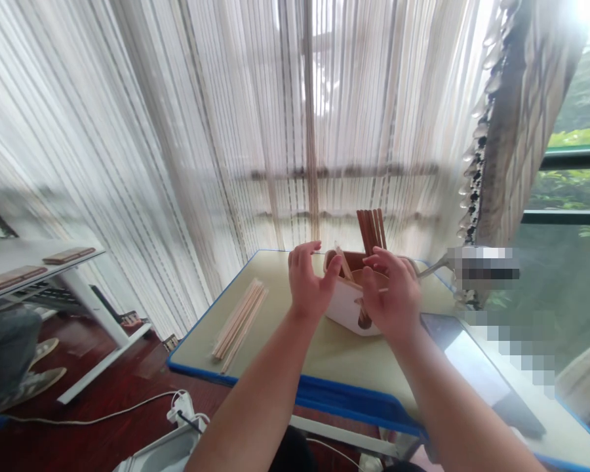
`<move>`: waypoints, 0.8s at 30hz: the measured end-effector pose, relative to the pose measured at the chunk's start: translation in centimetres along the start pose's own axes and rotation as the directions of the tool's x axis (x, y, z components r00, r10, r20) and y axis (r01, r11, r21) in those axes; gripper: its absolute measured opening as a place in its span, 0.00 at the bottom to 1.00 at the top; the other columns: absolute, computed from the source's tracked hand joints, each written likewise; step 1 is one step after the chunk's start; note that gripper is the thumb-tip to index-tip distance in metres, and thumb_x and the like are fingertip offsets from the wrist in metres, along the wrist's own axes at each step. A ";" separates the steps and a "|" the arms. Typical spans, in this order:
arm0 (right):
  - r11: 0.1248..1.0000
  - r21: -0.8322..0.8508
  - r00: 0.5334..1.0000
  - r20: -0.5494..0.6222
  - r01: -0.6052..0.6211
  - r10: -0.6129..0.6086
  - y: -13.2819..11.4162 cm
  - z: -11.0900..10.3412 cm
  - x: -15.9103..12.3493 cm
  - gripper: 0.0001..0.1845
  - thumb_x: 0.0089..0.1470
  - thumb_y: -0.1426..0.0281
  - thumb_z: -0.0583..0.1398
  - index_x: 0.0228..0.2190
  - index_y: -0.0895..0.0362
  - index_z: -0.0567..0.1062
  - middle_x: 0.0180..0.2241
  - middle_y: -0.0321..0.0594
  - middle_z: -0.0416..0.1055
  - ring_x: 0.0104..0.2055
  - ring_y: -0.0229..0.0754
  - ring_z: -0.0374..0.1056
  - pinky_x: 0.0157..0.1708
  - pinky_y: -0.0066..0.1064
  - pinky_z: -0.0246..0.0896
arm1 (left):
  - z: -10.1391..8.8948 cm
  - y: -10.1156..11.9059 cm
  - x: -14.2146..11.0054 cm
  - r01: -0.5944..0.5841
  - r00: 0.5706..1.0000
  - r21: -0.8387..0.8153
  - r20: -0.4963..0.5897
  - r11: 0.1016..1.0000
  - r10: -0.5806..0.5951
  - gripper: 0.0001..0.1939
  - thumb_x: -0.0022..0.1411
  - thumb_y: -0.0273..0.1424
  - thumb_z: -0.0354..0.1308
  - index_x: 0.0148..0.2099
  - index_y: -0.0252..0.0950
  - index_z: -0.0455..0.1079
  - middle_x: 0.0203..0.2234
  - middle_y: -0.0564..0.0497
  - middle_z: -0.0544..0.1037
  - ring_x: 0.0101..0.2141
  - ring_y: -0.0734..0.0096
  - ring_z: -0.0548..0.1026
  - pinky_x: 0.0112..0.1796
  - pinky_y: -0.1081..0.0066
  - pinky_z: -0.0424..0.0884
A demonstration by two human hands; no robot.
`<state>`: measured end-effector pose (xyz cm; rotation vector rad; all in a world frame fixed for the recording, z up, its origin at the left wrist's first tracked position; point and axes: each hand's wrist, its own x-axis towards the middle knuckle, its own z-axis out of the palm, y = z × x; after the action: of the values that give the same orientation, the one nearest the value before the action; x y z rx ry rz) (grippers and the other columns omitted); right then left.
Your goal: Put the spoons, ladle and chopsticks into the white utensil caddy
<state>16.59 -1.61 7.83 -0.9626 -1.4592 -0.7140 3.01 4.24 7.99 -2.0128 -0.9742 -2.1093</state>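
A white holder (347,313) with a brown inside stands on the small table, between my hands. Several dark brown chopsticks (370,231) rise upright from its back right part. A pale stick in clear wrapping (344,262) leans inside at the left. My left hand (311,278) is by the holder's left rim, thumb and fingers apart, holding nothing. My right hand (394,292) is over the holder's front right side, with bent fingers and thumb apart; whether it touches the rim is unclear. To the left lies a bundle of pale wrapped chopsticks (240,320).
The table (280,351) has a blue edge. A dark tablet-like slab (482,367) lies at right. Behind it, a metal arm (433,267) leads to a blurred-out area. A string curtain (216,131) hangs behind. At left are another table (73,262) and a person's legs (10,354).
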 end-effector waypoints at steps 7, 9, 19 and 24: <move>0.882 0.233 0.888 0.119 0.410 -0.444 -2.7 1.1 -2.2 0.23 0.47 0.78 0.58 0.46 0.55 0.66 0.34 0.42 0.72 0.35 0.43 0.68 0.36 0.36 0.65 | -6.8 -2.2 -3.9 0.006 0.962 0.643 0.207 0.766 -0.180 0.15 0.59 0.31 0.53 0.49 0.33 0.64 0.40 0.41 0.72 0.43 0.57 0.68 0.43 0.58 0.65; 0.885 0.289 0.866 0.242 0.366 -0.437 -3.7 2.0 -3.0 0.20 0.49 0.76 0.57 0.47 0.57 0.65 0.34 0.43 0.73 0.35 0.42 0.69 0.36 0.35 0.66 | -8.4 -3.1 -5.6 0.017 0.921 0.797 0.223 0.603 -0.321 0.16 0.60 0.26 0.49 0.51 0.30 0.64 0.40 0.39 0.72 0.43 0.56 0.68 0.42 0.59 0.65; 0.970 0.211 0.729 0.645 0.121 -0.231 -4.5 4.5 -6.1 0.17 0.58 0.69 0.50 0.48 0.58 0.66 0.39 0.45 0.73 0.38 0.44 0.71 0.35 0.35 0.67 | -9.0 -4.0 -7.4 0.121 0.757 0.930 0.139 0.347 -0.638 0.17 0.62 0.21 0.41 0.43 0.31 0.70 0.38 0.37 0.74 0.42 0.57 0.70 0.40 0.60 0.64; 0.945 0.244 0.680 0.657 0.216 -0.325 -4.8 4.5 -5.9 0.17 0.58 0.71 0.49 0.48 0.59 0.67 0.38 0.46 0.73 0.39 0.46 0.70 0.36 0.36 0.66 | -8.6 -3.8 -7.6 0.082 0.735 0.943 0.162 0.323 -0.658 0.16 0.60 0.21 0.42 0.40 0.28 0.72 0.37 0.35 0.73 0.42 0.56 0.69 0.39 0.60 0.63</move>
<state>10.00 -0.90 1.92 -0.9487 -2.3328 -0.4467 -5.17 0.40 0.00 -1.7353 -2.2581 -0.5489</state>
